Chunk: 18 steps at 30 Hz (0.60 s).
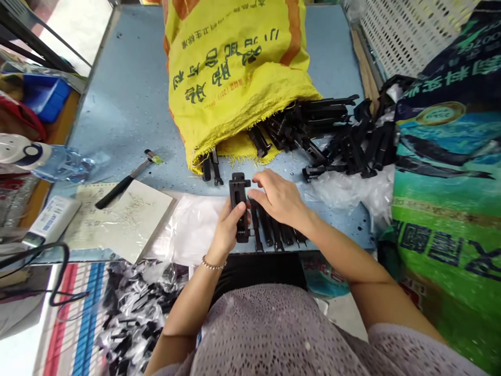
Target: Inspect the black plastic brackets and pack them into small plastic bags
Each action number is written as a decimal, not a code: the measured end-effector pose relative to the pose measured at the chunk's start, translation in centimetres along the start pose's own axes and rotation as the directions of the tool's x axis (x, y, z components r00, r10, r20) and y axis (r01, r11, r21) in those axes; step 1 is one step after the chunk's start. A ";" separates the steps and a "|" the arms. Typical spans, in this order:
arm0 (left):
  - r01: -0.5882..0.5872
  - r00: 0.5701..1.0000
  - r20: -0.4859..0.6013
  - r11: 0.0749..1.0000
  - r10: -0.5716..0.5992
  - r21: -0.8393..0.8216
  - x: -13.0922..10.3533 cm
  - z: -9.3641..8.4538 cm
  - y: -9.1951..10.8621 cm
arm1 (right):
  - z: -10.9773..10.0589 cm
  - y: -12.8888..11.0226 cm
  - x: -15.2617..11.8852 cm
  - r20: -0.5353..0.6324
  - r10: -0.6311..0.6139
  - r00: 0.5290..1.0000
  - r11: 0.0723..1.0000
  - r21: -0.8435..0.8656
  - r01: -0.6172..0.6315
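Observation:
Upright over the table's front edge is a long black plastic bracket [239,203] with a slot down its middle and a small piece jutting from its upper right side. My left hand [230,222] is closed around its lower half, thumb pressed on the front. Just to the right of its top, my right hand [279,196] is bent, thumb and forefinger apart, with nothing visible between them. Whether those fingertips touch the jutting piece I cannot tell. Beneath my right hand lies a row of several slim black parts [276,232], partly hidden by it.
A yellow woven sack [235,78] spills black parts [309,125] onto the blue table [117,104]. Left are a hammer-like tool [125,183], a cardboard sheet [136,219], clear plastic bags [195,224] and a bottle [58,159]. A green-blue sack [450,209] stands right; bagged parts [136,308] lie below.

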State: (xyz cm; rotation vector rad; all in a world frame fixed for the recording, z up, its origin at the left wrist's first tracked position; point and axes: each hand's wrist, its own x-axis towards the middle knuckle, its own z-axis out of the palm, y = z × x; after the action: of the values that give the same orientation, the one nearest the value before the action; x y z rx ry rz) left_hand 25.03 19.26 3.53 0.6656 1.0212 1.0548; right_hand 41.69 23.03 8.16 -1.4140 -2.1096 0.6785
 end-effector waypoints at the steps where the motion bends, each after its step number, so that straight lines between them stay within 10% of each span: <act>1: -0.002 1.000 0.015 1.000 0.002 0.010 -0.5 0.0 -0.1 | 0.2 0.4 0.9 -0.027 0.006 1.000 0.999 0.032 -0.005; 7: -0.094 0.992 -0.082 0.994 0.098 0.055 -1.1 -0.6 -0.1 | 2.2 0.3 1.8 0.323 0.070 0.944 0.832 0.502 -0.234; 12: -0.058 0.987 -0.151 0.998 0.064 0.040 -1.7 -1.1 0.3 | 3.7 -2.0 -4.9 0.331 -0.061 0.942 0.989 0.146 0.013; 18: 0.014 0.997 -0.078 0.976 0.003 0.218 -2.6 -2.0 -2.5 | 2.9 -1.0 -6.5 0.348 0.058 0.936 0.998 -0.018 -0.055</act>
State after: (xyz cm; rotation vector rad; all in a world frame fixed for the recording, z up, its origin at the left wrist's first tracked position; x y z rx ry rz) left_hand 23.82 15.90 1.51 0.8034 1.2178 0.9777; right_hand 41.26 16.29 5.81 -1.4488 -2.3449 1.0094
